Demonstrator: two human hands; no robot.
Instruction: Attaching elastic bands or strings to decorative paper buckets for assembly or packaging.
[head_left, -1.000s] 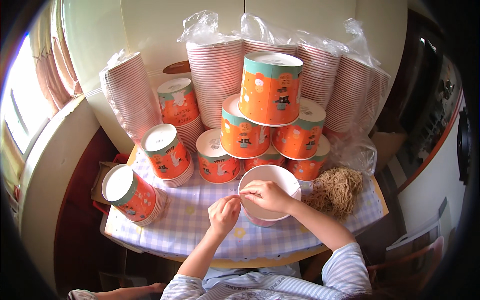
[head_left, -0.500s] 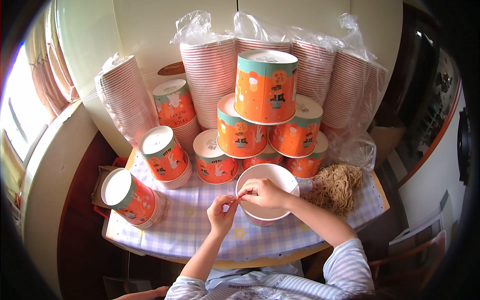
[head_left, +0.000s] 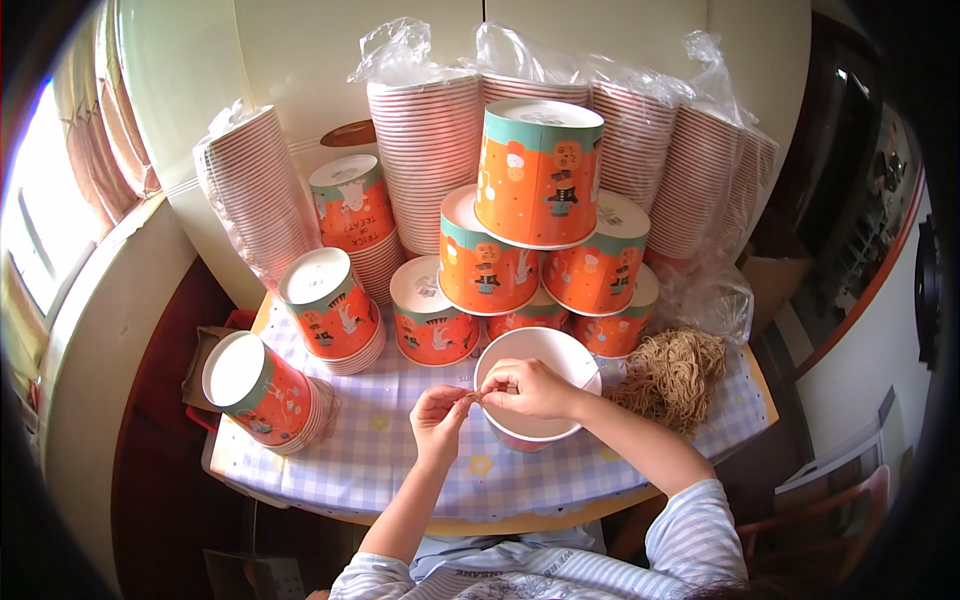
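My left hand [head_left: 437,420] and my right hand [head_left: 525,385] meet fingertip to fingertip at the left rim of an open paper bucket [head_left: 540,347]. Both pinch a thin brown strand of twine [head_left: 476,396], mostly covered by the fingers. The bucket stands upright, white inside, with my right hand and wrist over its mouth. A thin pale line [head_left: 591,377] shows at its right inner wall. Right of the bucket lies a loose heap of brown twine [head_left: 678,375].
Behind the bucket, upturned orange-and-green paper buckets [head_left: 540,175] form a pyramid. Tall nested stacks in clear plastic [head_left: 425,150] stand behind. More upturned buckets [head_left: 330,310] line the left, one stack [head_left: 250,385] leaning at the edge of the checked tablecloth [head_left: 400,470].
My left fingers have shifted slightly and a bit more of the strand shows between the fingertips. My right hand stays nearly in place; the view has moved a little.
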